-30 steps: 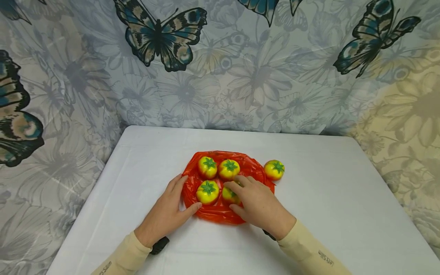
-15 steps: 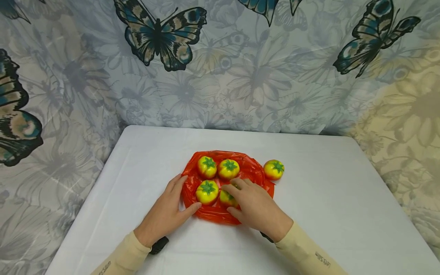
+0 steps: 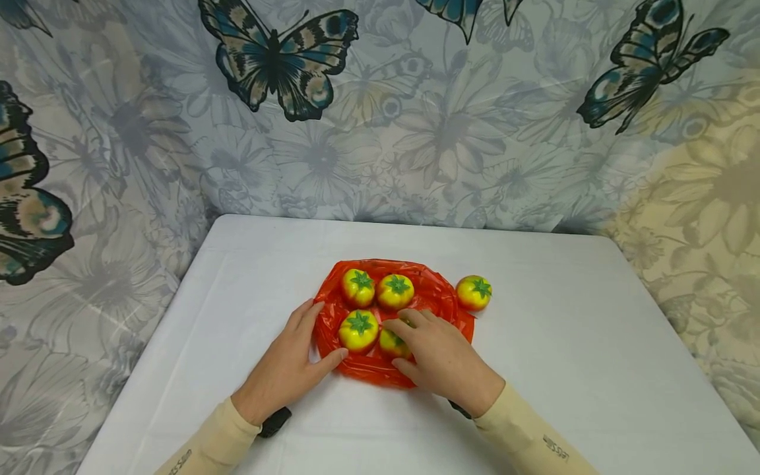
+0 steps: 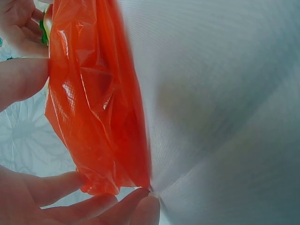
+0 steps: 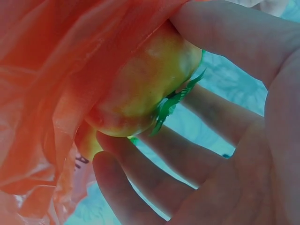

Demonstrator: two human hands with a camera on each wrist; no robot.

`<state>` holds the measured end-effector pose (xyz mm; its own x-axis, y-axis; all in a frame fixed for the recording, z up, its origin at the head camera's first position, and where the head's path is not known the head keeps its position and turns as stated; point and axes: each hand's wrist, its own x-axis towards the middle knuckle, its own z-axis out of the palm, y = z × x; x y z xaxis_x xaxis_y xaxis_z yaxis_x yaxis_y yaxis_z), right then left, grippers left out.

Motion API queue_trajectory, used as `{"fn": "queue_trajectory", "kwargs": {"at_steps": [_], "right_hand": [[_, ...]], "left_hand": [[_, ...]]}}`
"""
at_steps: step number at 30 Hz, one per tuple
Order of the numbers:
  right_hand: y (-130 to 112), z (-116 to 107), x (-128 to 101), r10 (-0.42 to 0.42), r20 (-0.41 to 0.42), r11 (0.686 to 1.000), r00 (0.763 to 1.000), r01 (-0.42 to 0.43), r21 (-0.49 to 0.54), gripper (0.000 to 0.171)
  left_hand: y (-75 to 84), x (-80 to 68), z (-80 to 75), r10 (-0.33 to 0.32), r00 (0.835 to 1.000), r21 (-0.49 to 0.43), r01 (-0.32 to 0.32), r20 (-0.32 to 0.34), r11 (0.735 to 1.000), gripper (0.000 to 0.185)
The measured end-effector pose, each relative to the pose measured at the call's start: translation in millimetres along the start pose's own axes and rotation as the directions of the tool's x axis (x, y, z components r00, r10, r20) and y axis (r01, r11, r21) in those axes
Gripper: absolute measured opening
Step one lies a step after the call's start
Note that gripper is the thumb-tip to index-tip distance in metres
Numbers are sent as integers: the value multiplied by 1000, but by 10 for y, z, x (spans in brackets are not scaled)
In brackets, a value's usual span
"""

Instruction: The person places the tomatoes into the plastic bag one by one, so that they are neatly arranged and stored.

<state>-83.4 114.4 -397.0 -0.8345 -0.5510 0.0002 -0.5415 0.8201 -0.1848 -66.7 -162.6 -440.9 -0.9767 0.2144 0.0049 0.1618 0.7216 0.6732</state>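
Note:
A red plastic bag (image 3: 374,375) lies spread open on the table, its rim turned down. Inside it, among other yellow-and-red tomatoes (image 3: 359,331) with green leafy tops, my right hand (image 3: 442,356) grips the one at front right, a tomato (image 5: 154,79) partly covered by red plastic in the right wrist view. Thumb and fingers surround its sides. At the bag's left side rests my left hand (image 3: 291,363), thumb at the front rim and outstretched fingers along the left edge. In the left wrist view its fingertips (image 4: 101,201) touch the bag's folded plastic.
One more tomato (image 3: 474,293) stands outside the bag, close to its right edge. The white-covered table (image 3: 594,369) extends to both sides. Behind it hangs a cloth backdrop (image 3: 445,145) printed with butterflies and flowers.
My right hand has shifted slightly left with the tomato it grips, then held still over the last half second. The left hand and the bag have stayed in place.

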Motion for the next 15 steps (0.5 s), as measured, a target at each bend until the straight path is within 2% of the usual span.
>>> {"fn": "queue_trajectory", "kwargs": {"at_steps": [9, 15], "right_hand": [[14, 11, -4, 9, 5, 1000, 1000, -9, 29, 55], [61, -47, -10, 36, 8, 997, 999, -36, 69, 63]], "left_hand": [[-8, 8, -4, -5, 1000, 12, 5, 9, 1000, 99], [-1, 7, -5, -4, 1000, 10, 4, 10, 1000, 99]]}}
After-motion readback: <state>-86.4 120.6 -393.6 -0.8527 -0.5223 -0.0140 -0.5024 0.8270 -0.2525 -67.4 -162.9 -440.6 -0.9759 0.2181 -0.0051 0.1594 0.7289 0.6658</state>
